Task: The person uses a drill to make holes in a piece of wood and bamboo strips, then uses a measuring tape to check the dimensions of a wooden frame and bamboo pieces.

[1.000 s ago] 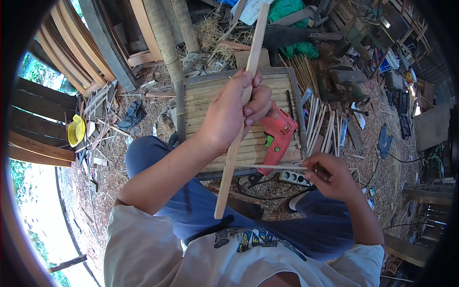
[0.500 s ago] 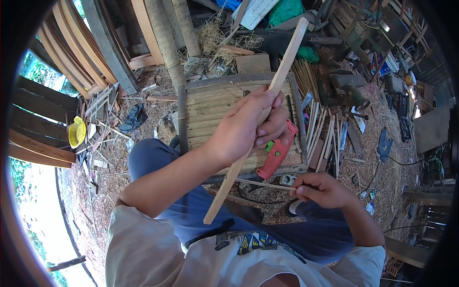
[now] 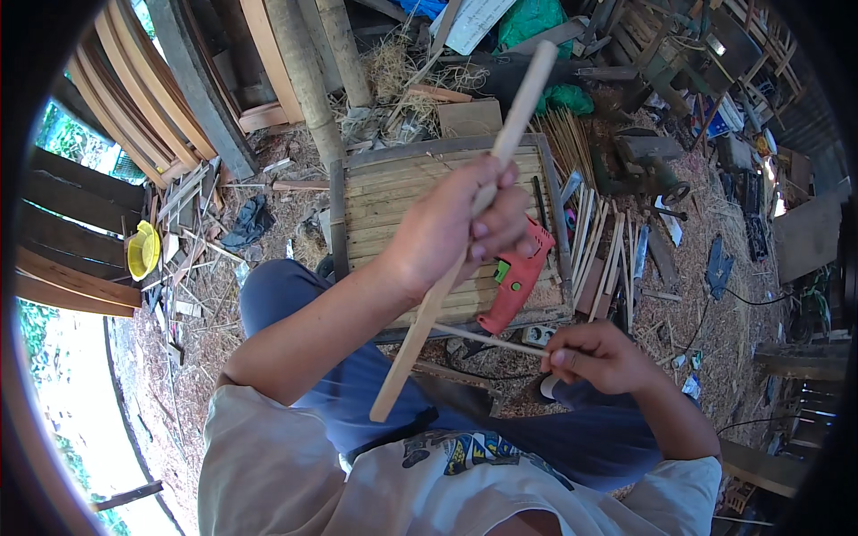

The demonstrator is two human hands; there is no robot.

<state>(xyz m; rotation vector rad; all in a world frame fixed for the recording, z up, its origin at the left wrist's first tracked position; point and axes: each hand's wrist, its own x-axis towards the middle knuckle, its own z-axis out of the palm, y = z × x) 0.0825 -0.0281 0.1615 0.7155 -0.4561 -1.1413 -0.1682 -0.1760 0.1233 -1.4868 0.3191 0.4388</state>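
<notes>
Clock taken from the L hand [image 3: 460, 219]: a long, pale tan wood strip [image 3: 436, 297], straight-sided w/ a blunt lower end, slants from 1 to 7 o'clock mid-scene, held up over a slatted table [image 3: 380, 210]. Its upper end is slightly blurred. L hand wraps the strip's middle, fingers clamped round it.

A thin stick [image 3: 492, 341], also pale, runs from beside the strip's lower half toward 4 o'clock; can't tell if its far tip touches the strip. R hand [image 3: 590, 355] has thumb & fingers pinched on the near end.

Edges: strip's top reaches past the table's dark far rim at 1 o'clock; bottom end hangs past the near rim at 7, over blue trousers [image 3: 344, 380]. A red drill [image 3: 520, 286] w/ green button lies on the table at 4–5 o'clock, partly behind L hand's fingers. A power strip [image 3: 536, 336] sits just off the near rim at 5.

Cut wood lengths [image 3: 612, 259] crowd the rim at 3. More room at 9: slats lie exposed there, then floor [image 3: 210, 353] strewn w/ shavings & scraps runs out to a yellow basin [image 3: 143, 250].
</notes>
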